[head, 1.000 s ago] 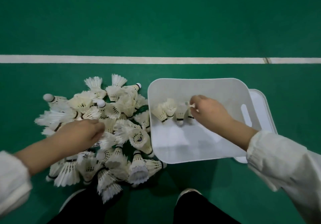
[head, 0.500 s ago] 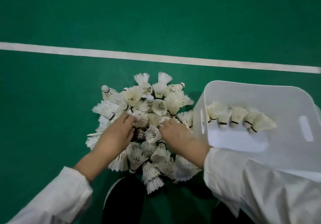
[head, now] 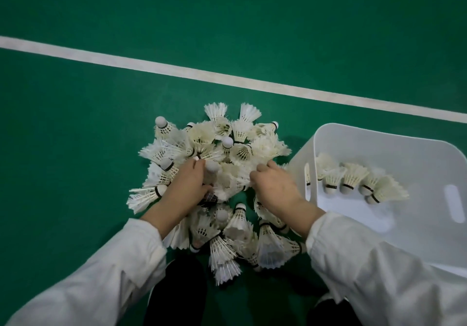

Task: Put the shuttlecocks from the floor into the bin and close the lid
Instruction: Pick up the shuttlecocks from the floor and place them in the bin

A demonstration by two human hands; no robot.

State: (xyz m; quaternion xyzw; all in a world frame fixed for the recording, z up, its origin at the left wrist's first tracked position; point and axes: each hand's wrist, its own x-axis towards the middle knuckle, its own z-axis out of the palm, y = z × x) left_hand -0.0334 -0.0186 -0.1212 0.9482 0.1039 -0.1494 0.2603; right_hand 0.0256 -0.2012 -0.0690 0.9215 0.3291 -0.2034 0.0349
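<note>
Gathering step. Your left hand (head: 188, 186) curls round a shuttlecock (head: 211, 168) in the floor pile (head: 240, 148). Your right hand (head: 275, 191) digs into the feathers, fingers bent; I can't tell if it grips. The bin (head: 404, 153) is just right of the pile, barely filled. Next: lift clear, carry right, drop in.

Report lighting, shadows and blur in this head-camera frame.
Head view: light is soft and even, corners darkened; faint shadow lies between shuttlecock pile and bin; feathers near left hand and right hand smear together; bin's interior looks nearly washed out.
</note>
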